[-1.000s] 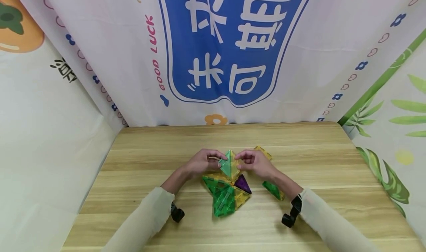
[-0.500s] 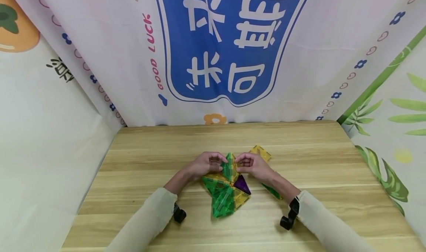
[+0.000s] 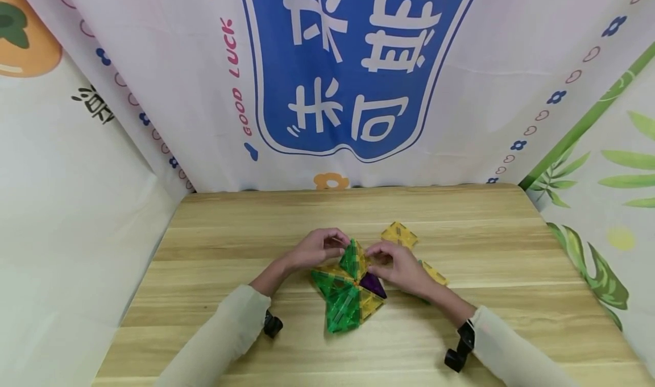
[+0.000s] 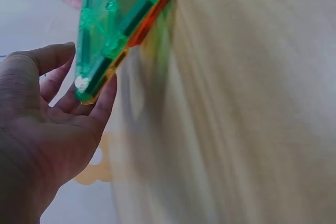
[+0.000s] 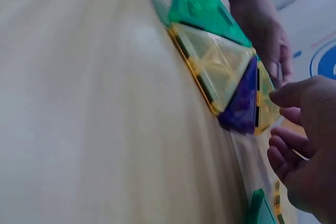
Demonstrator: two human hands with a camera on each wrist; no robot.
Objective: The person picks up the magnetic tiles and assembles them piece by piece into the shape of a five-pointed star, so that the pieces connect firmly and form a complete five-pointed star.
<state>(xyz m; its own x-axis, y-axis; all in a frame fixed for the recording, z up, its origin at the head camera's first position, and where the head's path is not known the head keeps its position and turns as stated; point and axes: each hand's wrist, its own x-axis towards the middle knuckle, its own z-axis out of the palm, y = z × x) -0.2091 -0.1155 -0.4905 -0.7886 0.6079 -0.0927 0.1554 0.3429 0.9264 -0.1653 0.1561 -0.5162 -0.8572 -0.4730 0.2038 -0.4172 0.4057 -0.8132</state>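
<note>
A fan of see-through magnetic tiles lies on the wooden table: green tiles (image 3: 344,310), yellow ones and a purple triangle (image 3: 374,285). At its far side a green triangle (image 3: 351,260) and a yellow triangle (image 3: 361,257) stand up edge to edge. My left hand (image 3: 318,248) holds the green triangle, thumb on one side and fingers under its tip in the left wrist view. My right hand (image 3: 400,266) has its thumb against the yellow triangle (image 5: 266,100) and its index finger beside the edge; the other fingers curl clear of it.
A yellow square tile (image 3: 400,235) lies behind my right hand. Another yellow tile (image 3: 434,273), with green beside it, is partly hidden by my right forearm. A printed cloth (image 3: 215,148) hangs along the table's back edge. Black camera straps (image 3: 465,336) are on the wrists.
The raised green and yellow pair has tilted and come down slightly toward the fan. My right hand has shifted a little right and nearer, uncovering more of the loose yellow tiles.
</note>
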